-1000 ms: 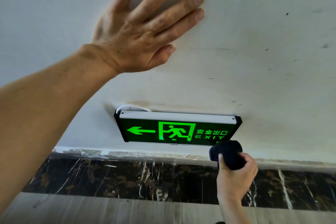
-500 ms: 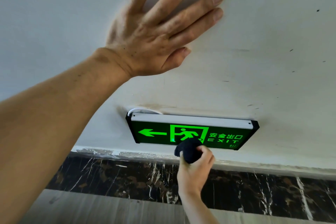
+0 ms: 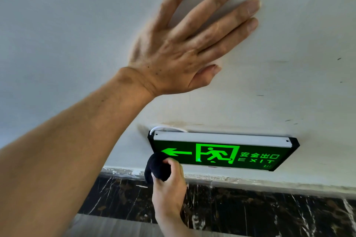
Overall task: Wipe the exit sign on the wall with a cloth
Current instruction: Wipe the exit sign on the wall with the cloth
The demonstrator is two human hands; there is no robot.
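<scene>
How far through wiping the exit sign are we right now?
Done: over the last second the cloth has swept from the sign's right end to its left. In hand: the right hand grips the cloth at the lower left corner, by the arrow; the left hand is flat on the wall. Left: the grey top strip, which this sweep missed.

A white painted wall (image 3: 289, 34) filled most of the view, marked with small dark specks and faint smudges toward the right. Along its lower edge the paint (image 3: 250, 179) was ragged and chipped. Below ran a band of black marble skirting (image 3: 250, 211) with white veins, and beneath that a grey streaked floor (image 3: 115, 225). A thin white cable (image 3: 165, 128) curved against the wall.
</scene>
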